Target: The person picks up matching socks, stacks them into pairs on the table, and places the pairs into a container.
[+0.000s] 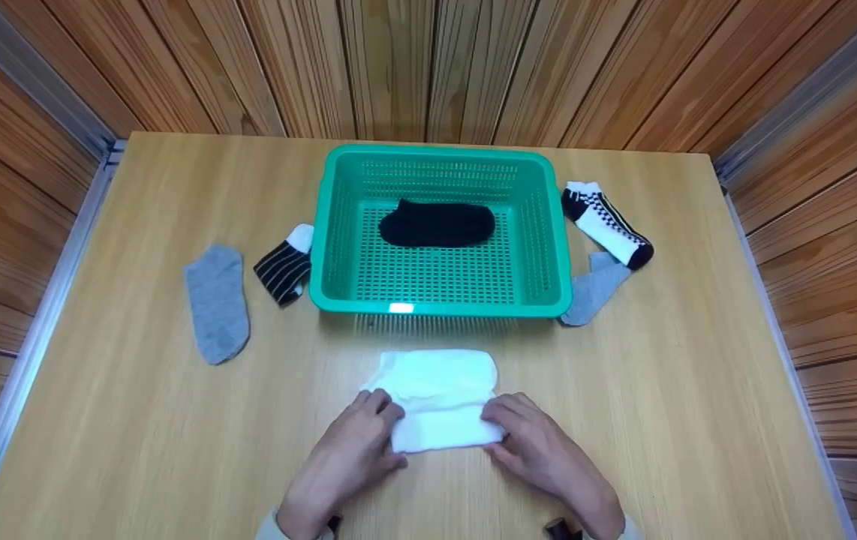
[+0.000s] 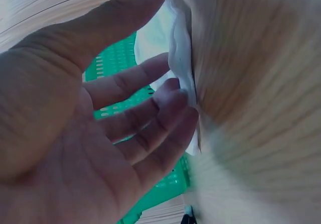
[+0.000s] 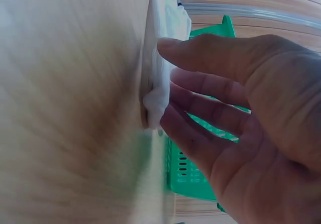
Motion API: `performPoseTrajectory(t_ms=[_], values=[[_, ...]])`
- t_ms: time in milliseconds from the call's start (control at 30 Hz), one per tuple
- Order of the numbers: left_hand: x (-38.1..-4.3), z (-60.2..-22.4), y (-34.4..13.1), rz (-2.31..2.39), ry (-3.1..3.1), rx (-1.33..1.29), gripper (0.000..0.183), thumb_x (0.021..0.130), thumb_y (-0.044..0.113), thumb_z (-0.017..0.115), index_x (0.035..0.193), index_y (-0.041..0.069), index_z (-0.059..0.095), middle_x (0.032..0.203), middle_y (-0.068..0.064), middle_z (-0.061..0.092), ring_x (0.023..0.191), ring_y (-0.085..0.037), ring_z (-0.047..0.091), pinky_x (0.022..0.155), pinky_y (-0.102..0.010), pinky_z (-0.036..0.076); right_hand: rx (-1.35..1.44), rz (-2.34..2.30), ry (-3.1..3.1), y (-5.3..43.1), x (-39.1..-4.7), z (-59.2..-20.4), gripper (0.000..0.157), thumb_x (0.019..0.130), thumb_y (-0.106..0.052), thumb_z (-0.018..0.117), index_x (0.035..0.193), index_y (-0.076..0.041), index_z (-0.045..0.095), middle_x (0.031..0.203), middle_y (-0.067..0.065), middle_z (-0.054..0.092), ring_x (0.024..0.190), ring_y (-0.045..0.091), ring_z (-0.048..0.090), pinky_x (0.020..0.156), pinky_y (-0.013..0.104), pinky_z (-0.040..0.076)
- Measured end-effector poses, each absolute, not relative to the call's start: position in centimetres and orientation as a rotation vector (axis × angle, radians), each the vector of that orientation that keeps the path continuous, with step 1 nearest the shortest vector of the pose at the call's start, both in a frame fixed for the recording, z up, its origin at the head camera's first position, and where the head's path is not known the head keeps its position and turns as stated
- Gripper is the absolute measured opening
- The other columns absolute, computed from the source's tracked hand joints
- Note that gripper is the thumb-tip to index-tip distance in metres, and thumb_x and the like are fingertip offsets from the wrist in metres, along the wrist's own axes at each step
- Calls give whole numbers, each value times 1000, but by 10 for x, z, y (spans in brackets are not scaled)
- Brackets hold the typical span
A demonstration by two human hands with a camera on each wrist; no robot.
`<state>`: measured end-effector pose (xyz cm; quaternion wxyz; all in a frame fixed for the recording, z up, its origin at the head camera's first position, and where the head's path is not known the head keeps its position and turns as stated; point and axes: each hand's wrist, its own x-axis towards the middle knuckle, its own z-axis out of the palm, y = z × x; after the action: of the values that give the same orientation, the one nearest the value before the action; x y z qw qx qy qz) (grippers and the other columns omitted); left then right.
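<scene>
White socks (image 1: 443, 394), laid flat with a fold running across them, lie on the table in front of the basket. At their left edge, my left hand (image 1: 357, 442) touches the fabric with its fingertips; its thumb stands apart from the fingers in the left wrist view. My right hand (image 1: 541, 446) rests its fingertips on the right edge, thumb near the lower corner. The right wrist view shows the layered white edge (image 3: 157, 101) beside relaxed fingers (image 3: 200, 91). Whether a second sock lies beneath is hard to tell.
Behind the socks stands a green basket (image 1: 440, 307) holding a black sock (image 1: 437, 223). To its left lie a grey sock (image 1: 217, 304) and a striped black sock (image 1: 284, 270). At its right, a checkered black-and-white sock (image 1: 608, 225) overlaps another grey sock (image 1: 595, 291).
</scene>
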<state>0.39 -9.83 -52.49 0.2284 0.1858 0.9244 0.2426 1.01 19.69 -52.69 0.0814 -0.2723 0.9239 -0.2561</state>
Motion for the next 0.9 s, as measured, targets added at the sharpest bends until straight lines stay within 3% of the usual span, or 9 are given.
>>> performPoseTrajectory(t_ms=[167, 267, 433, 633, 767, 900], values=[[5, -524, -92, 489, 2612, 499, 66, 82, 43, 89, 136, 12, 65, 124, -7, 62, 102, -20, 52, 84, -39, 51, -756, -793, 2740, 196, 7, -528, 37, 86, -10, 85, 120, -9, 71, 128, 3, 71, 116, 18, 63, 96, 38, 57], [6, -523, -88, 443, 2651, 512, 63, 85, 40, 88, 135, 11, 66, 123, -8, 63, 103, -22, 53, 84, -41, 53, -749, -787, 2762, 194, 6, -529, 32, 86, -6, 84, 116, -8, 73, 125, 2, 71, 113, 17, 62, 94, 36, 57], [8, -522, -83, 390, 2729, 569, 40, 95, 36, 78, 124, 10, 72, 112, -9, 66, 95, -21, 56, 80, -39, 55, -764, -738, 2852, 191, 7, -531, 16, 89, -4, 79, 103, -11, 76, 114, -1, 72, 106, 13, 62, 90, 33, 57], [9, -518, -89, 516, 2825, 637, 18, 97, 21, 66, 107, 9, 75, 96, -6, 72, 86, -20, 65, 74, -38, 56, -673, -835, 2903, 188, 7, -529, 16, 97, -5, 70, 109, -17, 70, 108, -7, 72, 103, 7, 61, 88, 34, 53], [8, -515, -93, 781, 2848, 500, 17, 100, 20, 64, 110, 11, 73, 102, -2, 72, 92, -15, 65, 76, -33, 58, -608, -993, 2886, 186, 6, -527, 16, 103, -3, 63, 114, -14, 68, 109, -8, 69, 104, 5, 61, 88, 32, 56], [6, -514, -93, 1063, 2791, 374, 17, 102, 19, 65, 116, 11, 68, 113, -2, 69, 99, -13, 65, 83, -32, 60, -542, -1144, 2864, 184, 5, -526, 21, 100, 0, 66, 119, -9, 68, 114, -5, 70, 109, 10, 66, 94, 33, 59]])
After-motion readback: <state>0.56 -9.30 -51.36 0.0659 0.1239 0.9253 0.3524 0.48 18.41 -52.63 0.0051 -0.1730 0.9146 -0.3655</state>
